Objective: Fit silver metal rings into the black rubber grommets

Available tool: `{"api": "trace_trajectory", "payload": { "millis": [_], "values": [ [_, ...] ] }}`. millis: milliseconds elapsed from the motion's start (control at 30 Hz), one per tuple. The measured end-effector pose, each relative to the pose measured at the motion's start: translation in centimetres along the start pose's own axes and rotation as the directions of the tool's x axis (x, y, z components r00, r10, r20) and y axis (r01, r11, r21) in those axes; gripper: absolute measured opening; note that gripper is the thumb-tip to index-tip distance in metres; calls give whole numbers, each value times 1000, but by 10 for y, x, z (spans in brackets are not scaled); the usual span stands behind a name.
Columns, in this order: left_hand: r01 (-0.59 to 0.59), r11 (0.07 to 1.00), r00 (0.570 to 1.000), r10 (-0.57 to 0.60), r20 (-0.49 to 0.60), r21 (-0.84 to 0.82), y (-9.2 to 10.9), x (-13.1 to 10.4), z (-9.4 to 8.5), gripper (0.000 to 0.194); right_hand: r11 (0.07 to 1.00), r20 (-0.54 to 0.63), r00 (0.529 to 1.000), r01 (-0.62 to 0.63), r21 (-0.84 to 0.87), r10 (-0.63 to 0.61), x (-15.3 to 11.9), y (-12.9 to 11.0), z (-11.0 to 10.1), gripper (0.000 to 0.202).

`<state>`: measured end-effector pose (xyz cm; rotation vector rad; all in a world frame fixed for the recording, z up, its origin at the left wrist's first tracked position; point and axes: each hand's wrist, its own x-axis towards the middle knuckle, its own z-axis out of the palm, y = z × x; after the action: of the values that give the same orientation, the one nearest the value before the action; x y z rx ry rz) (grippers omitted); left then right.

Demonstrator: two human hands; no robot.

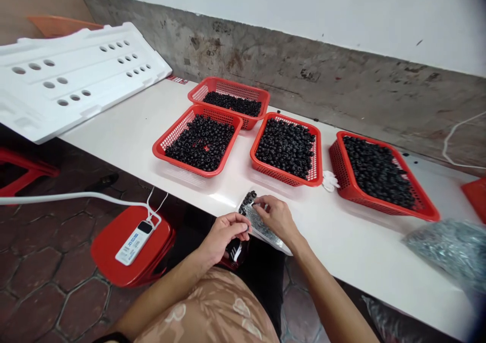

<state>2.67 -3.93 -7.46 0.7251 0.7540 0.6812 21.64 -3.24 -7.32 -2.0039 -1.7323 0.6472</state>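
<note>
My left hand (pixel 228 235) is closed in a pinch at the table's front edge, with a small black piece (pixel 247 228) between thumb and fingertips. Just to its right, my right hand (pixel 276 215) is closed too, its fingertips together; what they hold, if anything, is too small to make out. Beneath the right hand lies a shallow tray or bag (pixel 279 242) of small silvery parts. Several black ring-like pieces (pixel 248 199) sit at its far end, beside the right fingertips.
Red baskets of black pieces stand behind my hands: front left (pixel 156 149), back (pixel 266 100), middle (pixel 317 176) and right (pixel 427 215). A bag of silvery parts (pixel 450 246) lies at right. A white foam panel (pixel 87 74) leans at left. A power bank (pixel 132 242) rests on a red stool (pixel 106 254).
</note>
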Motion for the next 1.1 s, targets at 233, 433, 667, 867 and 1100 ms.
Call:
{"api": "trace_trajectory", "payload": {
  "millis": [233, 433, 667, 867, 1100],
  "values": [
    [-20, 1000, 999, 20, -26, -14, 2, -1, 3, 33, 865, 56, 998, -14, 502, -16, -23, -5, -17, 29],
    [10, 999, 1000, -11, -29, -36, 8, -4, 12, 39, 785, 124, 986, 13, 620, -114, -40, -14, -21, 26],
    [13, 1000, 999, -13, -35, 12, 12, -7, 12, 34, 897, 102, 964, 186, 401, -246, -47, -27, -32, 21],
    [-12, 995, 999, 17, -47, 95, 9, -6, 9, 36, 949, 149, 958, 204, 239, -243, -53, -40, -41, 26],
    [28, 995, 998, -23, -56, 91, 9, -8, 7, 36, 975, 53, 988, 136, 177, -148, -54, -45, -39, 23]
  ]
}}
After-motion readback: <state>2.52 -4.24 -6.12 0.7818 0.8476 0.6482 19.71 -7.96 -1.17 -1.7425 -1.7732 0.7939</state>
